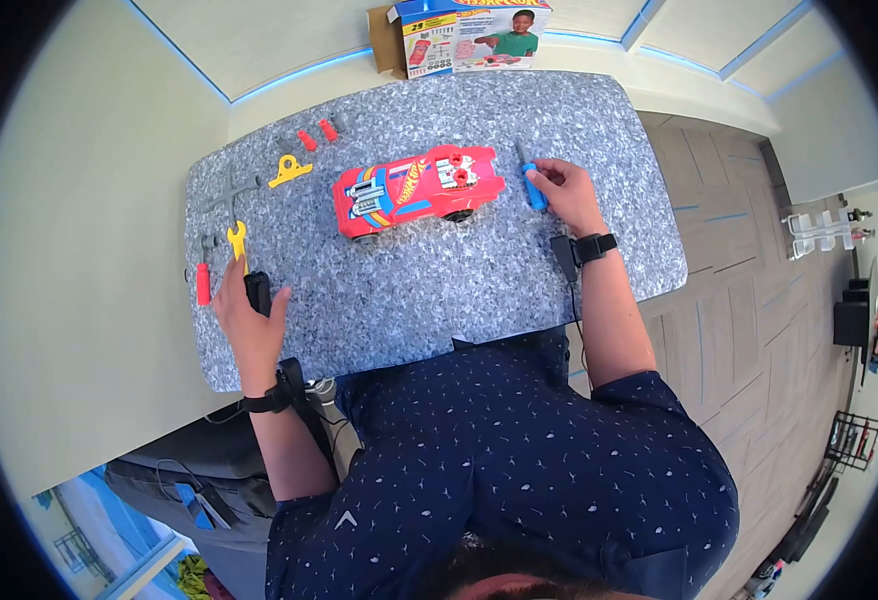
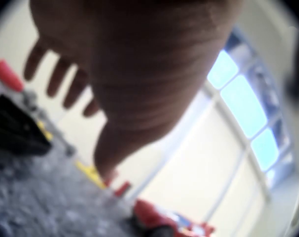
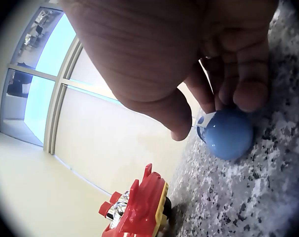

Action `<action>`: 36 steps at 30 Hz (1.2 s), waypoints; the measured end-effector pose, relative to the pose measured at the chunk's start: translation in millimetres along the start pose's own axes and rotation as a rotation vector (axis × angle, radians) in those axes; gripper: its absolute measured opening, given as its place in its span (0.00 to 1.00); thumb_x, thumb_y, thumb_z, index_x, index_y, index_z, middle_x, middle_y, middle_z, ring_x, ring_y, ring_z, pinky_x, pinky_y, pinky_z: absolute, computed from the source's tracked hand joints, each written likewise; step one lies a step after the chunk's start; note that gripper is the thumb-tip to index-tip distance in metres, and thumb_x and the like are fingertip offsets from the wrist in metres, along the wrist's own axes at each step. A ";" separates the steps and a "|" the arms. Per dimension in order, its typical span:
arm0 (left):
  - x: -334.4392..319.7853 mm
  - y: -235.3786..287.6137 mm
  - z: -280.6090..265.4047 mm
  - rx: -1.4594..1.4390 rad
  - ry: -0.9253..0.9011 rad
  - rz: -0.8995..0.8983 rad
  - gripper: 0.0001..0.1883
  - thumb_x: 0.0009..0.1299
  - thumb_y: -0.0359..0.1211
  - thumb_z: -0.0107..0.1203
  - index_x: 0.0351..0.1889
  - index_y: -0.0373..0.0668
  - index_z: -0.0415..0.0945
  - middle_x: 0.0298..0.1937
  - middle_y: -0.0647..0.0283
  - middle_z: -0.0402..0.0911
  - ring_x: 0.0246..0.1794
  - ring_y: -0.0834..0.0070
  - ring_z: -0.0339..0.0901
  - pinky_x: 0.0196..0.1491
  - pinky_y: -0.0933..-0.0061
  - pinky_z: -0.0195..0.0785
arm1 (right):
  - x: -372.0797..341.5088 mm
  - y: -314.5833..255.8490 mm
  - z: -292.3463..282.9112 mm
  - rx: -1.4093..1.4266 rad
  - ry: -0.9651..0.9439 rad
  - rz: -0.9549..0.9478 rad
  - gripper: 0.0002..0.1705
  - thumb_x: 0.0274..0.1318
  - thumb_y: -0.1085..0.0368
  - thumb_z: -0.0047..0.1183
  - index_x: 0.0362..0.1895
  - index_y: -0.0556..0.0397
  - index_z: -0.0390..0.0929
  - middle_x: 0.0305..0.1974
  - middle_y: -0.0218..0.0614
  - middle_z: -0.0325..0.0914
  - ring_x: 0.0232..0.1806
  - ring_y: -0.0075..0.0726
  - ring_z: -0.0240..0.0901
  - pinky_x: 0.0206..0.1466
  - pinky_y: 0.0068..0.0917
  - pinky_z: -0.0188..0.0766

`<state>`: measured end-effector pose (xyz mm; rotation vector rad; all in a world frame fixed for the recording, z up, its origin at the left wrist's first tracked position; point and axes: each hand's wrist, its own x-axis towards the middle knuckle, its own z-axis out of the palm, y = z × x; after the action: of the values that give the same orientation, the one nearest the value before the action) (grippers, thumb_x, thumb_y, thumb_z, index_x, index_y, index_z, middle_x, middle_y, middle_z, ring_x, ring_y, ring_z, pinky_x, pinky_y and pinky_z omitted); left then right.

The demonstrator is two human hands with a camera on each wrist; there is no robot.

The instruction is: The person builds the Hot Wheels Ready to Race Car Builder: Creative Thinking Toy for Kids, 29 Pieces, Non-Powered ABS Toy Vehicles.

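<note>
The right hand [image 1: 567, 195] is at a blue-handled screwdriver [image 1: 534, 187] lying on the table. In the right wrist view its bent fingers are against or just behind the blue handle [image 3: 228, 134], with the thumb apart from it. The left hand [image 1: 249, 318], fingers loosely extended, is by the lower end of a yellow wrench [image 1: 237, 240]; contact cannot be told. A black object [image 1: 258, 292] is beside its fingers. Between the hands stands a red toy car [image 1: 419, 190], also low in the right wrist view [image 3: 144, 207].
A red-handled screwdriver [image 1: 203, 284] lies at the table's left edge. Behind the wrench are a grey cross-shaped piece [image 1: 231, 190], a yellow piece [image 1: 290, 171] and two small red pieces [image 1: 307, 141]. An open printed box [image 1: 474, 38] stands past the far edge.
</note>
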<state>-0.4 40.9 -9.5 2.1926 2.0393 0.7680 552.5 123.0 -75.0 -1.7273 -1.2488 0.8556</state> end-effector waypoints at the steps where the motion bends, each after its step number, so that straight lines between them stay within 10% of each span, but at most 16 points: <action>1: -3.5 -17.3 2.1 0.055 -0.046 -0.052 0.43 0.68 0.32 0.79 0.82 0.38 0.74 0.80 0.44 0.79 0.79 0.44 0.74 0.82 0.44 0.64 | -0.9 -0.9 -1.3 0.017 -0.005 0.015 0.27 0.70 0.52 0.78 0.61 0.61 0.93 0.39 0.31 0.92 0.37 0.24 0.83 0.43 0.28 0.81; 17: 3.5 -1.6 -11.0 -0.372 0.098 -0.227 0.37 0.65 0.24 0.78 0.75 0.37 0.81 0.67 0.52 0.87 0.62 0.57 0.87 0.69 0.55 0.79 | -2.3 -12.6 -11.4 0.132 -0.049 0.095 0.22 0.77 0.55 0.72 0.62 0.59 0.92 0.42 0.28 0.92 0.29 0.16 0.76 0.27 0.23 0.67; 36: 14.9 35.7 -15.3 -0.490 0.115 -0.022 0.37 0.67 0.20 0.79 0.77 0.38 0.80 0.70 0.54 0.88 0.67 0.67 0.87 0.70 0.64 0.81 | 7.1 -2.0 -21.2 0.196 -0.088 0.108 0.21 0.78 0.55 0.71 0.60 0.60 0.91 0.37 0.28 0.88 0.26 0.19 0.73 0.26 0.23 0.70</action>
<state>26.7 45.9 21.6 1.8828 1.6776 1.2571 572.2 125.4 -64.4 -1.6257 -1.0967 1.0902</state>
